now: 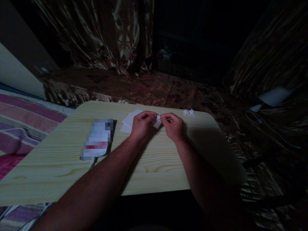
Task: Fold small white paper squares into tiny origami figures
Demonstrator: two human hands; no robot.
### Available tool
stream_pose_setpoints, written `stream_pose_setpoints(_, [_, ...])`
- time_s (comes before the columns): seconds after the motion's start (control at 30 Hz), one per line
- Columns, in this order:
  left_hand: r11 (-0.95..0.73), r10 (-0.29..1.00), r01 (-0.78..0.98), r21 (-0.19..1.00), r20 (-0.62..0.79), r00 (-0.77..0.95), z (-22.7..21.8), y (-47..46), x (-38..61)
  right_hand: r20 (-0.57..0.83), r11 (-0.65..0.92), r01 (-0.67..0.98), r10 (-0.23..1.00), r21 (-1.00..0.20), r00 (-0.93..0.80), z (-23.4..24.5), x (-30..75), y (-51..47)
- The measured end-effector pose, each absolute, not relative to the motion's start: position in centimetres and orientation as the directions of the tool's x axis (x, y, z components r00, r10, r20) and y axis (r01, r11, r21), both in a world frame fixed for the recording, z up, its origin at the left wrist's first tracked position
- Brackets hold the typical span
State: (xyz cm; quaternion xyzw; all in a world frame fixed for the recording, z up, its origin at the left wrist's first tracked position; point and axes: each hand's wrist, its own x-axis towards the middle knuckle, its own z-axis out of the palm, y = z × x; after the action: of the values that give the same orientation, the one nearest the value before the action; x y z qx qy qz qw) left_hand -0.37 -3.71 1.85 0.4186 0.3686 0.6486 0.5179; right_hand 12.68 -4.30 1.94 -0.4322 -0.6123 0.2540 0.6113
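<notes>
Both of my hands meet over the middle of a light wood-grain table (158,166). My left hand (143,123) is closed, thumb and fingers pinching a small piece of white paper (157,118). From the other side, the fingertips of my right hand (173,125) pinch the same paper at its right end. Its exact shape is mostly hidden by my fingers. White paper sheets (128,122) lie on the table, partly under my left hand. Beyond my right hand, near the far edge, sit two small folded white paper pieces (189,112).
A phone (97,138), blurred out, lies left of my forearm with a cable at its lower end. A striped bedspread (31,115) borders the table on the left. Behind are a patterned cloth-covered ledge (149,86) and curtains (115,35). A white device with a cable (274,96) stands at right.
</notes>
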Motion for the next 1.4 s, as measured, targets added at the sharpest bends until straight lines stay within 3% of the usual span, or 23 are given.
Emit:
stream_pose_setpoints(0.3, [-0.190,0.980,-0.207,0.960,0.198,0.019,2.10,-4.26,0.16,0.481,0.456,0.163,0.856,-0.875,0.189,1.58,12.91,-3.66])
stream_pose_setpoints(0.43, [-0.183,0.983,-0.141,0.973,0.182,-0.022,1.83,-4.14,0.07,0.455,0.439,0.122,0.874,-0.890,0.171,1.41,12.89,-3.53])
stream_pose_setpoints(0.6, [-0.211,0.977,-0.180,0.961,0.201,-0.076,1.81,-3.95,-0.23,0.416,0.409,0.082,0.904,-0.909,0.098,1.59,12.79,-3.73])
stream_pose_setpoints(0.83, [-0.132,0.991,-0.243,0.961,0.137,0.002,1.89,-4.01,-0.41,0.366,0.363,0.046,0.929,-0.931,0.056,1.97,13.18,-3.86])
stream_pose_setpoints(1.4, [-0.110,0.983,-0.162,0.981,0.132,0.131,2.00,-4.09,-0.74,0.369,0.361,0.092,0.926,-0.928,0.082,1.68,13.42,-3.54])
